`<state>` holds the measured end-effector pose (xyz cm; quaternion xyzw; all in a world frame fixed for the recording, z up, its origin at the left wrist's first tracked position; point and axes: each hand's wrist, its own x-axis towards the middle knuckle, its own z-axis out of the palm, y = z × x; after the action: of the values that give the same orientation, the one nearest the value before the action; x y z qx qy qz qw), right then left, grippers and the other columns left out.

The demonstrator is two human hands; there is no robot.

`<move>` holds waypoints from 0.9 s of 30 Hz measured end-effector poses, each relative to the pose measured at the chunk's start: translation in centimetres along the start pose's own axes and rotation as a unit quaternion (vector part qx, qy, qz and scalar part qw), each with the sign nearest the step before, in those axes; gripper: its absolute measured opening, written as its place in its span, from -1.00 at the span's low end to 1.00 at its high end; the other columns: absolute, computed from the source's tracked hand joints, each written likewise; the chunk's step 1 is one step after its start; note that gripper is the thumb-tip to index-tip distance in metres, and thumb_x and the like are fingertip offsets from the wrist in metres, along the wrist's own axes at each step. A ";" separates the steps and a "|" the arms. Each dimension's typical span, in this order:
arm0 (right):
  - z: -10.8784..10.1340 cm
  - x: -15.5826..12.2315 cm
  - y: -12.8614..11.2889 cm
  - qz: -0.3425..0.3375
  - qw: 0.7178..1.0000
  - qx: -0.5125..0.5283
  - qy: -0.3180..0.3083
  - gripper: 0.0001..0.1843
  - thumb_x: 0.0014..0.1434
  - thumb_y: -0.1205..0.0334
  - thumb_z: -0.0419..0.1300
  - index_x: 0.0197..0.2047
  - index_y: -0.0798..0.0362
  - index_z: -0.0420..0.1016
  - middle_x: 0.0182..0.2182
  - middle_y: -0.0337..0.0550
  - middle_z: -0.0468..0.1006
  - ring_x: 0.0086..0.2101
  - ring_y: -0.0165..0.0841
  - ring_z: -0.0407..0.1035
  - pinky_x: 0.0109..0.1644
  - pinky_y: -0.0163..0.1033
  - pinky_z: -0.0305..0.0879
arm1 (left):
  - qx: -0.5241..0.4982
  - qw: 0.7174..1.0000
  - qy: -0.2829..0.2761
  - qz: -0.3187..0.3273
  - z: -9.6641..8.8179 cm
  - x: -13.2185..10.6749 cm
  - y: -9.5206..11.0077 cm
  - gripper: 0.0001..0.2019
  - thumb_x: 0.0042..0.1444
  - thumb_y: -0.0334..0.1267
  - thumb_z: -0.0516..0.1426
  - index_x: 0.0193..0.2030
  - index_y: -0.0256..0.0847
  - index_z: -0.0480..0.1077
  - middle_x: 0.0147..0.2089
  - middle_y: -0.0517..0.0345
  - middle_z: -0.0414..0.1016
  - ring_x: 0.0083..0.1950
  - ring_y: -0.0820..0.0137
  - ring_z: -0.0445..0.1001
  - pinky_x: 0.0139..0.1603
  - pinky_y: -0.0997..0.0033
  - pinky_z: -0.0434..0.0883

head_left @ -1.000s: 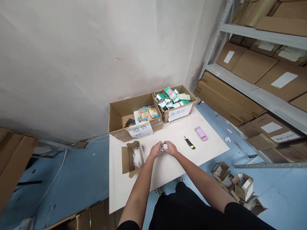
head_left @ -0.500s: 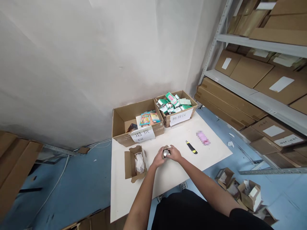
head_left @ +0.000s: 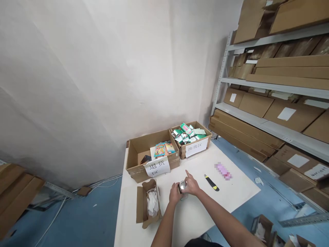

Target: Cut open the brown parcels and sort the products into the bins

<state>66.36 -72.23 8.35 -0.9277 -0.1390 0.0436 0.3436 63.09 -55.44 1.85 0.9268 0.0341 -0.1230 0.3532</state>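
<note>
A small shiny silver object with a rounded face (head_left: pixel 182 186) is held between both hands over the white tabletop (head_left: pixel 190 216); its exact kind is unclear. My left hand (head_left: pixel 175 194) curls around its left side. At its right, my right hand (head_left: pixel 192 186) grips it with the thumb and some fingers, while the index finger points up and away. An opened cardboard box (head_left: pixel 141 206) stands left of my hands, with crumpled white paper (head_left: pixel 153 202) inside. To the right of my hands lies a black and yellow utility knife (head_left: pixel 211 183).
A large carton (head_left: pixel 138 174) with colourful booklets and a carton (head_left: pixel 183 153) of green-and-white small boxes stand at the table's back, both bearing handwritten paper signs. A pixelated pink item (head_left: pixel 223 171) lies at right. Shelves of cardboard boxes (head_left: pixel 254 103) rise beyond; opened boxes (head_left: pixel 263 224) sit on the floor.
The view has tilted upward, so the table sits lower in the picture. My right index finger has lifted off the silver object, and more of its shiny face shows.
</note>
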 end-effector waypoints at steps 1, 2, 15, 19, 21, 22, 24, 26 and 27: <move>-1.6 0.0 -0.6 0.003 1.000 0.023 0.018 -0.63 -0.24 0.20 0.48 -0.33 -0.04 0.47 0.34 0.14 0.42 0.26 0.10 0.36 0.13 0.02 0.43 | 0.009 1.000 -0.003 -0.011 -0.1 -0.1 0.3 -0.13 -0.19 -0.22 0.39 0.37 -0.08 0.35 0.49 -0.19 0.30 0.53 -0.08 0.24 0.44 0.03 0.28; -3.4 0.2 -1.3 0.005 0.998 0.046 0.030 -0.59 -0.23 0.18 0.48 -0.30 -0.05 0.45 0.23 0.10 0.53 0.18 0.05 0.44 0.08 -0.03 0.44 | 0.019 1.000 -0.008 -0.021 -0.2 -0.2 0.7 -0.11 -0.18 -0.20 0.39 0.39 -0.11 0.33 0.52 -0.23 0.25 0.53 -0.09 0.24 0.44 0.05 0.27; -18.7 2.3 -10.4 -0.053 0.967 0.223 0.114 -0.53 -0.08 -0.07 0.49 -0.23 -0.05 0.41 -0.40 -0.33 0.56 -0.38 -0.33 0.41 -0.30 -0.28 0.29 | -0.227 0.944 0.149 0.187 -15.4 -5.1 14.7 -0.02 0.04 0.03 0.40 0.56 0.03 0.09 0.48 -0.10 0.32 0.44 0.06 0.37 0.33 0.08 0.41; -17.9 2.0 -11.0 -0.041 0.939 0.328 0.094 -0.47 -0.03 -0.17 0.48 -0.16 -0.06 0.40 -0.36 -0.28 0.58 -0.34 -0.29 0.44 -0.21 -0.20 0.37 | -0.225 0.932 0.173 0.224 -19.0 -5.5 19.9 -0.28 -0.07 -0.06 0.46 0.27 -0.11 0.46 0.20 -0.05 0.58 0.15 0.11 0.57 0.20 0.07 0.51; -17.7 1.8 -10.7 -0.062 0.904 0.420 0.042 -0.43 0.04 -0.20 0.45 -0.03 -0.06 0.42 -0.22 -0.19 0.61 -0.19 -0.23 0.50 -0.09 -0.14 0.42 | -0.250 0.928 0.180 0.212 -20.2 -5.5 20.7 -0.29 -0.08 -0.08 0.45 0.25 -0.15 0.48 0.13 -0.05 0.61 0.07 0.13 0.60 0.17 0.06 0.52; -17.5 1.5 -10.4 -0.078 0.885 0.459 0.005 -0.37 0.04 -0.19 0.45 0.06 -0.08 0.41 -0.14 -0.15 0.62 -0.10 -0.21 0.51 -0.01 -0.11 0.43 | -0.275 0.922 0.180 0.204 -20.7 -5.5 20.9 -0.24 -0.09 -0.09 0.46 0.29 -0.16 0.45 0.14 -0.06 0.61 0.07 0.13 0.61 0.18 0.06 0.52; -17.0 1.0 -9.8 -0.104 0.855 0.504 -0.071 -0.16 -0.02 -0.12 0.53 0.25 -0.14 0.33 -0.01 -0.12 0.60 0.01 -0.19 0.50 0.09 -0.06 0.42 | -0.336 0.907 0.165 0.193 -21.6 -5.5 20.8 -0.10 -0.10 -0.08 0.47 0.41 -0.18 0.34 0.17 -0.09 0.60 0.08 0.14 0.61 0.18 0.08 0.53; -16.0 0.5 -9.5 -0.107 0.841 0.520 -0.101 0.07 -0.15 -0.03 0.62 0.35 -0.19 0.22 -0.02 -0.15 0.59 -0.04 -0.21 0.52 0.07 -0.05 0.45 | -0.388 0.891 0.132 0.194 -22.3 -5.5 20.9 0.01 -0.06 -0.04 0.46 0.51 -0.15 0.19 0.20 -0.09 0.58 0.11 0.16 0.61 0.17 0.12 0.54; -15.5 0.3 -9.5 -0.102 0.841 0.523 -0.090 0.13 -0.18 0.00 0.64 0.38 -0.20 0.19 -0.06 -0.17 0.58 -0.09 -0.22 0.54 0.04 -0.06 0.46 | -0.405 0.885 0.118 0.196 -22.5 -5.5 21.0 0.03 -0.02 -0.02 0.45 0.55 -0.12 0.12 0.22 -0.09 0.57 0.13 0.17 0.61 0.17 0.14 0.54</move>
<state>67.22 -74.96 26.28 -0.5825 -0.2196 0.1584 0.7664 65.53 -56.09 33.02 0.6983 -0.0601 0.0831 0.7084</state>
